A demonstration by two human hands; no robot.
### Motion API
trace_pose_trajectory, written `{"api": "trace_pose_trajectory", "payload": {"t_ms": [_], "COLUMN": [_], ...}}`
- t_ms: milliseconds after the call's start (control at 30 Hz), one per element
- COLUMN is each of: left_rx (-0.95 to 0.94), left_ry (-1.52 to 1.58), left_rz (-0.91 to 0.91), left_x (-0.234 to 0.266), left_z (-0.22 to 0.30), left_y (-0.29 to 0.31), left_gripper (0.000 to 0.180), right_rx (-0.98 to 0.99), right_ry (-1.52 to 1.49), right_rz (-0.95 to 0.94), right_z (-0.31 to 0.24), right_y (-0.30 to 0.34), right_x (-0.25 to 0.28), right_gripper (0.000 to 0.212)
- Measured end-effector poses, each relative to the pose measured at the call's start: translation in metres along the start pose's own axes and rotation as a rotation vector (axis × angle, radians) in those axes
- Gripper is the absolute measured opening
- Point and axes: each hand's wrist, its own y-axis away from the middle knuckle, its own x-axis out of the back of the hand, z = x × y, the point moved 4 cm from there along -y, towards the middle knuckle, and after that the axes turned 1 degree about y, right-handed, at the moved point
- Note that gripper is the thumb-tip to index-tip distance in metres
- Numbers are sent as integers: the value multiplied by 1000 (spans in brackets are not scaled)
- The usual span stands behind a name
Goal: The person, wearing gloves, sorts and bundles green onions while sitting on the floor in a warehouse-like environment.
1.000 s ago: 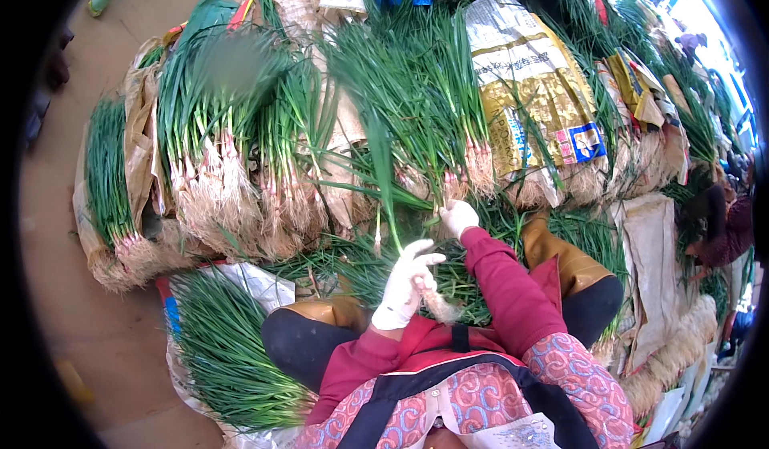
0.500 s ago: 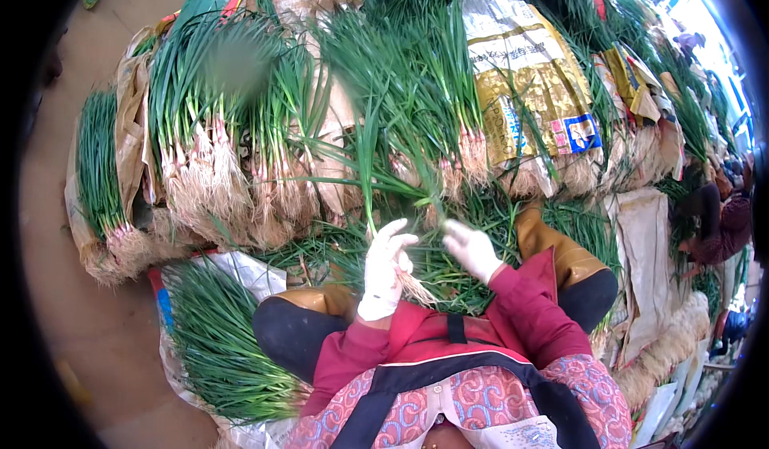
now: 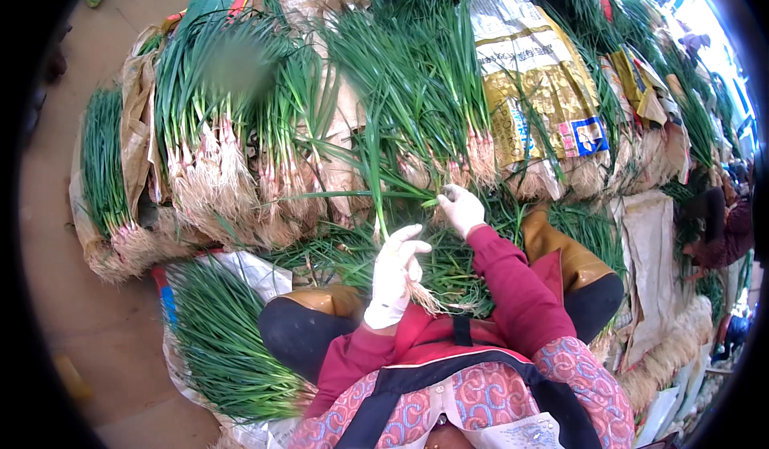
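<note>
My left hand [image 3: 391,279], in a white glove, is closed around a green garlic stalk [image 3: 376,178]. Its leaves point away from me and its pale roots [image 3: 422,297] hang out below the palm. Farther forward and to the right, my gloved right hand [image 3: 462,210] pinches at green leaves [image 3: 423,195] by its fingertips. Just beyond both hands lies a row of green garlic bundles [image 3: 404,72], roots toward me. Loose green trimmings [image 3: 456,269] cover the ground between my bent legs.
A pile of green garlic [image 3: 228,341] rests on a sheet at my left. White-and-gold sacking [image 3: 537,72] covers part of the far row. Brown boots [image 3: 561,249] flank the trimmings. Another person [image 3: 725,229] is at the far right, near a pale sack [image 3: 649,241].
My right hand has moved forward and slightly left, up to the leaves. The left hand stays near its place, still around the stalk. The view has shifted slightly.
</note>
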Motion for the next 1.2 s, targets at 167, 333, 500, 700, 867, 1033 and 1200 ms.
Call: {"api": "trace_pose_trajectory", "payload": {"t_ms": [167,333,500,700,867,1033,1200], "left_rx": [3,8,11,25,125,105,154], "left_ry": [15,56,2,-174,-307,-253,-218], "left_rz": [17,21,31,153,71,117,97], "left_x": [7,7,7,24,39,21,24], "left_z": [0,3,-2,-35,-49,-34,-45], "left_y": [-2,1,-1,-17,-19,-10,-5], "left_gripper": [33,31,30,29,25,23,21], "right_rx": [-90,-304,64,-60,55,193,-272], "right_ry": [-26,-792,-933,-790,-663,276,-483], "right_rz": [-131,-462,-296,-648,-617,-413,-423], "right_z": [-3,-4,-20,-41,-35,60,2], "right_y": [-20,-11,12,97,135,121,117], "right_x": [-9,32,48,33,16,21,43], "right_gripper": [28,20,13,19,23,35,40]}}
